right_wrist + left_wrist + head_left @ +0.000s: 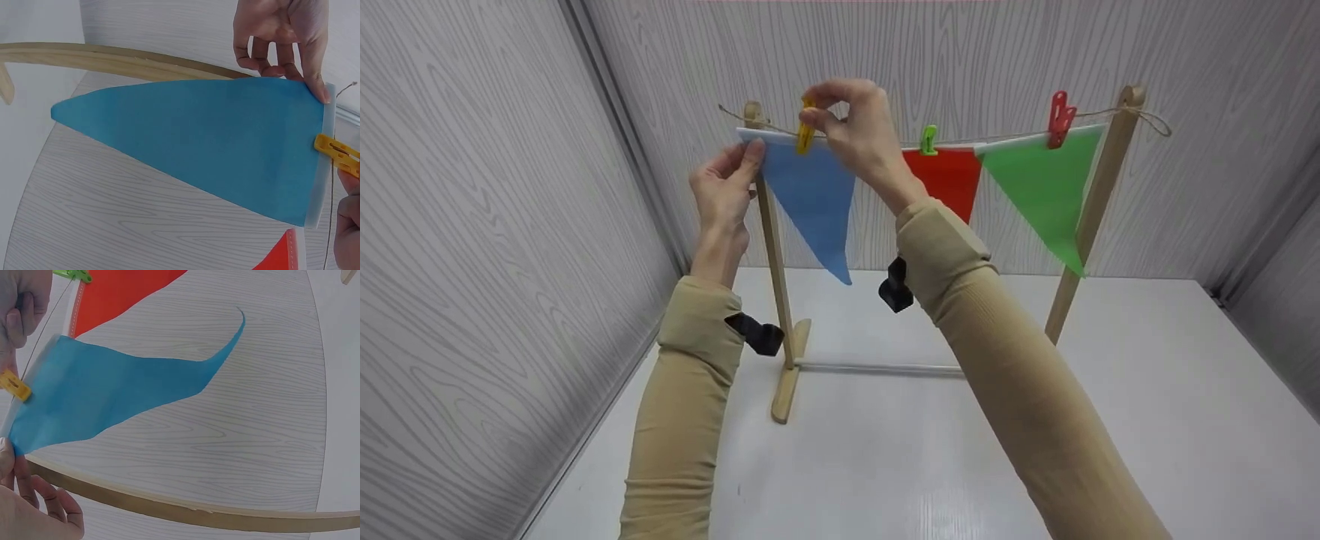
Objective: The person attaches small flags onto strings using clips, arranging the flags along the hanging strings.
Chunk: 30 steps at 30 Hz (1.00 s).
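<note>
My left hand (724,184) pinches the upper left corner of a blue triangular pennant (817,195), thumb in front. With thumb and fingertips, my right hand (866,131) grips a yellow clothespin (805,131), whose jaws sit over the pennant's white top edge and the twine. In the right wrist view the yellow clothespin (336,151) straddles that white edge around its middle. The pennant hangs point down, its tip curling in the left wrist view. Beside it a red pennant (949,180) hangs under a green clothespin (929,141), partly hidden by my right wrist.
A green pennant (1046,176) hangs at the right from a red clothespin (1060,120). The twine (982,140) runs between two wooden posts (1099,202). A white rod (877,368) joins the stand low down, above the white table (847,465). Wood-grain panels (495,225) surround it.
</note>
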Tool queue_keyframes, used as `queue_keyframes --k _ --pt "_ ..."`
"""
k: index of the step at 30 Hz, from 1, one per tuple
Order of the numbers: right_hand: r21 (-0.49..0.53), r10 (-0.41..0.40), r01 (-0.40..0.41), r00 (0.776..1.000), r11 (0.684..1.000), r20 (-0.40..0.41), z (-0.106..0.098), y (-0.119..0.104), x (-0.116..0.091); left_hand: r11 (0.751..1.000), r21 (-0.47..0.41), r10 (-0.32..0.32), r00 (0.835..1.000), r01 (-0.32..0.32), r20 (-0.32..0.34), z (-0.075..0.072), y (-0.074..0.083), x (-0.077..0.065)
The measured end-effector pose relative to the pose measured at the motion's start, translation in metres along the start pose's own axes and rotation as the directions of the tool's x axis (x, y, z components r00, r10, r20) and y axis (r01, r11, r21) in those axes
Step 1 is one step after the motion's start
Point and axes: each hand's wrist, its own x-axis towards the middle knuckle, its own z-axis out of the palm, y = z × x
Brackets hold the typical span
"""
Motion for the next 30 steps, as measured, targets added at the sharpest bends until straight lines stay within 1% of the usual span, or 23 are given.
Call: queue_keyframes --k 4,6,12,18,23,27,30 --pt "-0.029 0.0 0.002 0.999 1.0 0.049 -0.001 0.0 -0.002 1.0 -0.002 0.008 1.0 -0.008 0.002 -0.002 0.0 -0.001" --pt "-0.026 0.022 -0.02 0.998 0.999 0.063 -0.002 0.0 -0.002 1.0 -0.003 0.013 1.0 -0.013 0.005 -0.002 0.0 0.0" --pt "0.013 0.066 -0.067 0.995 0.998 0.071 -0.001 0.002 -0.005 1.0 0.008 0.031 1.0 -0.031 0.005 -0.004 -0.001 0.0" --pt "0.052 0.059 -0.061 0.997 0.997 0.044 0.0 0.007 -0.011 0.998 0.04 0.049 0.998 -0.048 -0.034 -0.007 -0.007 0.0" --pt "0.08 0.062 -0.063 0.998 0.995 0.016 0.0 0.01 -0.014 0.997 0.041 0.064 0.995 -0.061 -0.076 -0.01 -0.01 -0.001" --pt "0.114 0.075 -0.073 0.997 0.991 -0.018 -0.002 0.013 -0.018 0.994 0.049 0.098 0.991 -0.093 -0.091 -0.012 -0.013 -0.002" --pt "0.166 0.062 -0.053 0.997 0.985 -0.052 -0.004 0.017 -0.025 0.993 0.053 0.112 0.989 -0.107 -0.098 -0.014 -0.018 -0.005"
